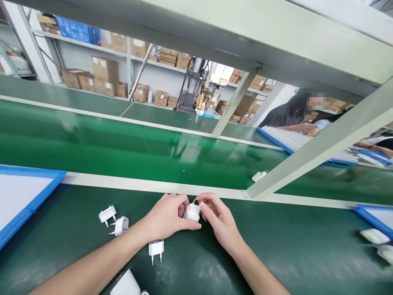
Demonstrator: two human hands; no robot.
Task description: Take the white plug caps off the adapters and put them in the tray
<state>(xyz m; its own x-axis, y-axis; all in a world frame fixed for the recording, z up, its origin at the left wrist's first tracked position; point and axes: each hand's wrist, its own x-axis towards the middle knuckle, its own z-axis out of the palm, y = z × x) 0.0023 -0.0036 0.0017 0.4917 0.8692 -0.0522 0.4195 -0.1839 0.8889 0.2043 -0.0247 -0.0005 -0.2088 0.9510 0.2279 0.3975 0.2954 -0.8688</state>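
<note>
A white plug adapter (192, 212) is held just above the green work surface (260, 246), with a metal pin pointing up. My left hand (167, 216) grips its left side between thumb and fingers. From the right, my right hand (218, 219) pinches at the pin and the adapter's right edge; its fingers are closed and partly hide that side. Near my left forearm lie a white plug piece (107, 214), a second plug piece (121, 225) and a two-pin plug piece (156, 248). A white block (126, 283) is cut off by the bottom edge.
A blue-rimmed tray (33, 209) is at left, another blue-rimmed tray (373, 221) at right beside white housings (374, 236). A plug (259, 176) sits on the green belt (147, 151) behind a pale rail. A slanted metal post (307, 164) crosses the right. Another person (288, 110) sits beyond.
</note>
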